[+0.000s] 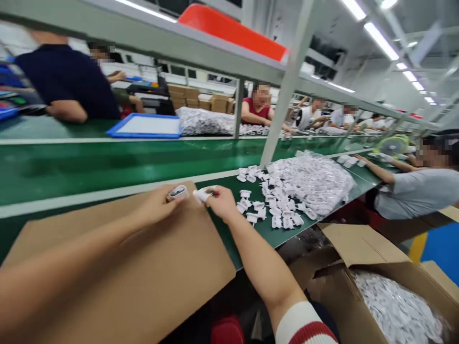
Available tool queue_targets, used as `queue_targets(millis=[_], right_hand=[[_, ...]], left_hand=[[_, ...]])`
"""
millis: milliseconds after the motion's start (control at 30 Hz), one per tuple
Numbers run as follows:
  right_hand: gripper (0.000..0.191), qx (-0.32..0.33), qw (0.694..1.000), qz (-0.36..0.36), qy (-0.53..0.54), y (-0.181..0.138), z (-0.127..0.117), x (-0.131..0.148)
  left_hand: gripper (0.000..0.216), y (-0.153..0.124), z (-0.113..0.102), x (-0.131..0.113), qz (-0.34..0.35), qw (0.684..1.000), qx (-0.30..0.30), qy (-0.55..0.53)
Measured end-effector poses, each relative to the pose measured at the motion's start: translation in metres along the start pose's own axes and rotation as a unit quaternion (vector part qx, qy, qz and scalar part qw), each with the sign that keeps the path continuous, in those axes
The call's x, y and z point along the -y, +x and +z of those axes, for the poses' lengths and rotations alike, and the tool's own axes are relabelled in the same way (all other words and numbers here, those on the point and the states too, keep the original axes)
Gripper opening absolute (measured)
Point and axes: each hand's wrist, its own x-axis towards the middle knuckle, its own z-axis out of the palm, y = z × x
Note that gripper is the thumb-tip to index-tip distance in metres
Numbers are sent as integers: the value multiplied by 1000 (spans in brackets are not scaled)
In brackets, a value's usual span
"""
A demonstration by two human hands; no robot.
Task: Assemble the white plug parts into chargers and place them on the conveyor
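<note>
My left hand (158, 203) is closed on a small white plastic part with a dark face (178, 192), held over a brown cardboard sheet (143, 267). My right hand (221, 200) pinches another small white part (202, 194) right beside it; the two pieces are almost touching. Just to the right of my right hand, loose white plastic parts (272, 205) lie scattered on the green bench, next to a clear bag full of the same parts (315, 179).
A green conveyor belt (89, 167) runs across in front. An open cardboard box of bagged white parts (390, 306) stands at lower right. A blue tray (147, 126) and several seated people are on the far side; another person works at right. A metal post (287, 91) rises from the bench.
</note>
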Motion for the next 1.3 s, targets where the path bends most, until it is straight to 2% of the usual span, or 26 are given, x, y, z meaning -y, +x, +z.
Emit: queue_targets(millis=[133,233,300,367,433,533,633,800,933,1133,1300], right_hand=[[31,71,992,59,87,-2,4,3],[38,126,985,75,88,-2,7,2],[39,124,989,60,52,-4,9,0],[35,89,996,-8,-25,-7,11,-2],[25,62,980,-127,-141,-11,13,-2],[17,89,911,-274,-294,-18,15,-1],[26,134,859,-326,-371,-23,19,-1],[33,178,821,-338,-425,-26,22,3],[31,183,797,-345,-460,-29,23,8],[32,177,788,-375,-455,-31,24,9],[35,184,782,-348,-483,-29,23,10]], left_hand=[[45,-55,16,-13,6,999,10,-31],[52,-71,25,-18,-22,994,-37,-96],[59,-74,27,-18,-71,983,-62,-157],[55,-75,27,-18,-105,973,-60,-197],[50,-74,27,-18,-102,970,-49,-217],[51,-73,27,-18,-73,963,-33,-257],[47,-72,27,-19,-70,963,-34,-257],[38,-72,27,-16,-72,966,-43,-243],[35,-71,28,-16,-63,966,-43,-247],[35,-72,26,-17,-74,963,-37,-257],[37,-71,26,-17,-67,965,-44,-248]])
